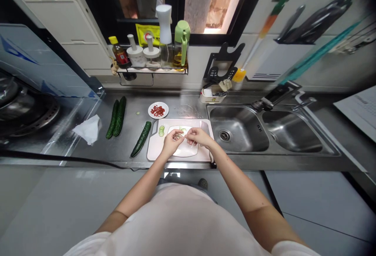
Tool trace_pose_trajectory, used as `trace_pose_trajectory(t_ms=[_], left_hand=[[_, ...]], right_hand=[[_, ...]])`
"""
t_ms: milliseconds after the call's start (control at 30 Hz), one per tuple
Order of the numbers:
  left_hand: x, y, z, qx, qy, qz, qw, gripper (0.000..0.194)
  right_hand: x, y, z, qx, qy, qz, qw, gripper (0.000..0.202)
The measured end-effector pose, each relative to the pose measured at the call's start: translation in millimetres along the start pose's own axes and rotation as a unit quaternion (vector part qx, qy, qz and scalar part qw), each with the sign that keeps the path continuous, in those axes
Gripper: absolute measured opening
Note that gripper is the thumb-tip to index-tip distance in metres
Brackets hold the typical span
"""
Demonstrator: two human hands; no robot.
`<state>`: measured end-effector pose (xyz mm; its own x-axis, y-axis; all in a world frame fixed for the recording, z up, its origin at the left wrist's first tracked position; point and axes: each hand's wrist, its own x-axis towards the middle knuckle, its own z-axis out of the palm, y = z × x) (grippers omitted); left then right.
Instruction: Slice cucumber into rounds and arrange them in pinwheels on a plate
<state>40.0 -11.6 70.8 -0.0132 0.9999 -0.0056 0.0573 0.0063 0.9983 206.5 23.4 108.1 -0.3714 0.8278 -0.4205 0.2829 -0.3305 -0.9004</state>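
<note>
The left hand (172, 141) and right hand (197, 137), fingers drawn together, hold not clear, were above the plate (187, 153), cucumber slices (161, 131) lying leftward, nearer the left.

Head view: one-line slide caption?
Left hand and right hand close together over a plate on a cutting board, cucumbers at left.

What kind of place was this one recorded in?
A kitchen, probably a home one: a double steel sink is set into the counter, cookware stands at the left, and seasoning bottles and jars line a rack below the window.
</note>
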Motion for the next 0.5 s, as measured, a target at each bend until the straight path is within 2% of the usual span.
trace_pose_trajectory(t_ms=[200, 333, 500], left_hand=[[1.9, -8.6, -1.3, 0.013, -0.003, 0.001, 1.000, 0.024], [3.9, -12.9, -1.7, 0.045, 0.006, 0.002, 0.999, 0.025], [5.8, -15.8, 0.1, 0.065, 0.010, -0.001, 0.998, 0.026]], right_hand=[[3.3, 1.9, 2.3, 0.002, -0.027, -0.035, 0.999, 0.011], [6.7, 1.0, 2.4, -0.026, -0.028, -0.022, 0.999, 0.004], [10.3, -1.2, 0.3, -0.074, -0.028, 0.009, 0.997, 0.006]])
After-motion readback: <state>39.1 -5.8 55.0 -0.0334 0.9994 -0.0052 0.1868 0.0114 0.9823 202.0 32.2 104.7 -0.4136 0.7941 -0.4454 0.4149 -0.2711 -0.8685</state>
